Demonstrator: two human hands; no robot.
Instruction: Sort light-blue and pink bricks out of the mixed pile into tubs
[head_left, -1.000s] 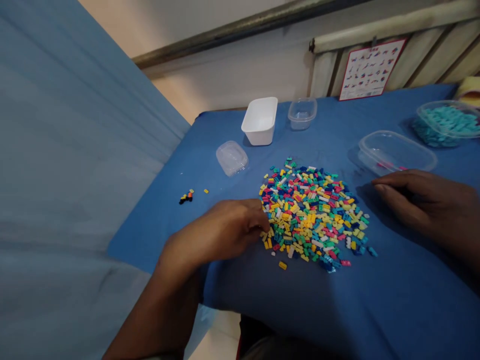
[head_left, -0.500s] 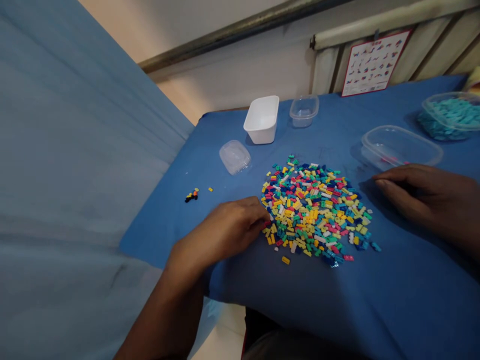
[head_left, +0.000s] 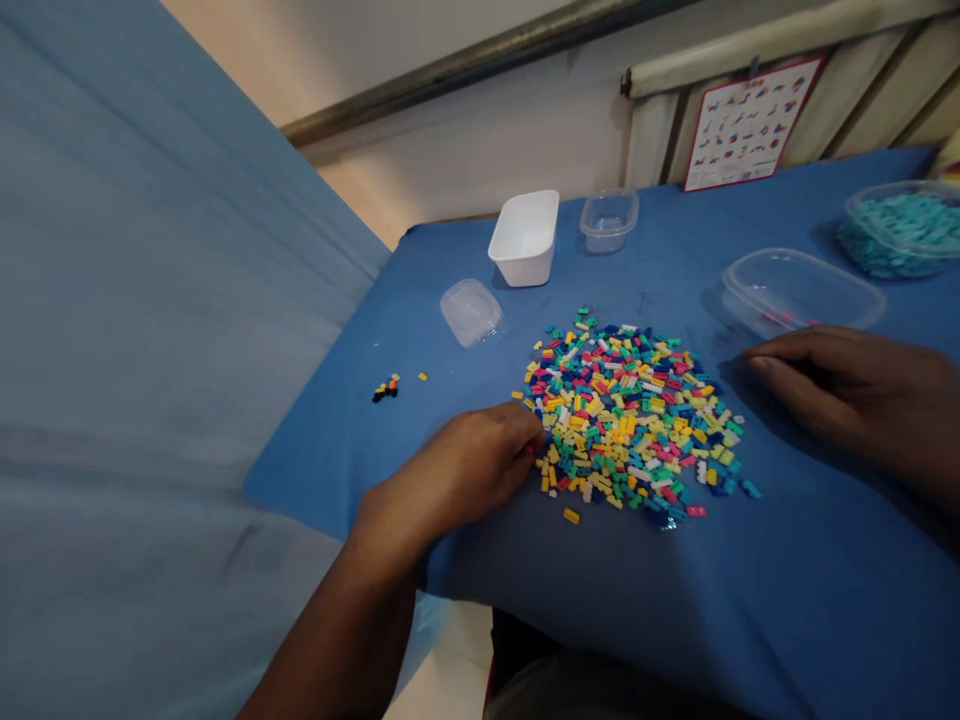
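A wide heap of small coloured building bricks (head_left: 630,420) lies on the blue-covered table. At its left edge, my left hand (head_left: 484,460) is closed, with a small red brick (head_left: 531,451) showing at its fingertips. My right hand (head_left: 855,390) rests to the right of the heap, apart from it. Its fingers are stretched forward with the thumb beneath them, a dark gap between, and I see nothing held. Just beyond those fingers stands a clear oval tub (head_left: 806,285) with a few pink pieces inside.
A white tub (head_left: 525,240), a small clear tub (head_left: 609,220) and a clear lid (head_left: 471,313) are toward the back. A tub of turquoise pieces (head_left: 900,235) stands far right. Several black, orange and yellow bricks (head_left: 386,388) lie left. A picture sheet (head_left: 754,125) hangs behind.
My left hand has shifted slightly to the right along the heap's edge. A yellow brick now shows just above its knuckles. My right hand stays almost still.
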